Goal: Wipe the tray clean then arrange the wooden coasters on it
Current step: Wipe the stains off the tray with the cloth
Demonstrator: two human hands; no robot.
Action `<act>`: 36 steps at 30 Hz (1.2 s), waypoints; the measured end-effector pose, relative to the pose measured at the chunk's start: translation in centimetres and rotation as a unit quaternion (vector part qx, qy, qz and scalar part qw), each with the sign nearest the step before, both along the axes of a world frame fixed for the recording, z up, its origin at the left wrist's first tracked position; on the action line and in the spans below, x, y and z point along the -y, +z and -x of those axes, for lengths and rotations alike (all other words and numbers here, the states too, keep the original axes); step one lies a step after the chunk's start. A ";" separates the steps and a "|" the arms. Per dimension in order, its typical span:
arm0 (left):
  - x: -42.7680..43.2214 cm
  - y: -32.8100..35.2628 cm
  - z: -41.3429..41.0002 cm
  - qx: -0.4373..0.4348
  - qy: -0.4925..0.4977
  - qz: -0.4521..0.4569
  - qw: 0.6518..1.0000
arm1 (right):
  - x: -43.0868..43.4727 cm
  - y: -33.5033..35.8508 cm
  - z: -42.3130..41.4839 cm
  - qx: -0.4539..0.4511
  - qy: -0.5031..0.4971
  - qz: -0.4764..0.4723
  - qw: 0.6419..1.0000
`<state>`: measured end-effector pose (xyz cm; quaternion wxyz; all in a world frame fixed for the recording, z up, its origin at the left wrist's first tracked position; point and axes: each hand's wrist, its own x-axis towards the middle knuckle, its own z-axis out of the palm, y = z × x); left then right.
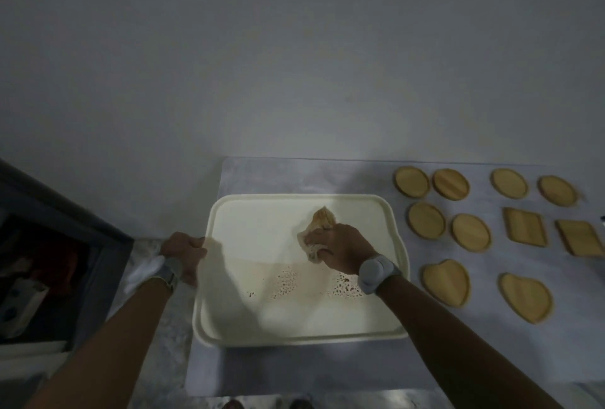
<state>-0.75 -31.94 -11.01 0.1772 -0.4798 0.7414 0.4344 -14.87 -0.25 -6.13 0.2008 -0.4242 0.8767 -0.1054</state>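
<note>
Two bare forearms reach forward from the bottom edge, each with a grey wristband. They work over a pale sheet [458,359] spread on a marbled counter [157,359], with a plain white wall [294,65] behind and a dark open bin [49,261] beyond the left hand. The left hand [185,253] grips the left rim of the cream tray [294,338], fingers curled over the edge. The right hand [340,248] presses palm-down on a crumpled, brown-stained cloth [319,228], clutching it against the tray floor. Brown speckles [343,286] lie just nearer than that hand. Wooden coasters [471,232], round, rectangular and heart-shaped, sit on the sheet to its right.
</note>
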 end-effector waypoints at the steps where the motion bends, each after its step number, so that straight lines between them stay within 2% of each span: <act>1: -0.1 0.1 0.1 0.005 -0.007 0.013 1.000 | -0.6 0.0 0.3 0.001 -0.003 0.000 1.000; 6: -0.8 0.9 0.5 0.031 -0.020 0.056 0.998 | -3.3 -0.1 1.5 -0.001 -0.029 -0.003 1.000; 15: -1.7 1.9 0.4 0.013 0.010 0.038 0.999 | -8.4 -0.1 2.6 -0.005 -0.094 -0.039 0.995; 22: -3.4 3.5 0.6 0.029 -0.013 0.084 0.996 | -11.4 -0.5 1.2 0.000 -0.189 -0.018 0.982; 31: -2.9 3.0 0.6 0.046 -0.024 0.113 0.992 | -10.2 -3.4 -3.5 -0.002 -0.380 0.071 0.922; 34: -2.7 2.0 0.4 0.024 -0.008 0.120 0.992 | -9.2 -4.0 -5.0 0.013 -0.441 0.091 0.893; 36: -2.4 1.4 0.3 0.005 0.009 0.122 0.992 | -7.8 -4.1 -6.1 -0.007 -0.458 0.108 0.882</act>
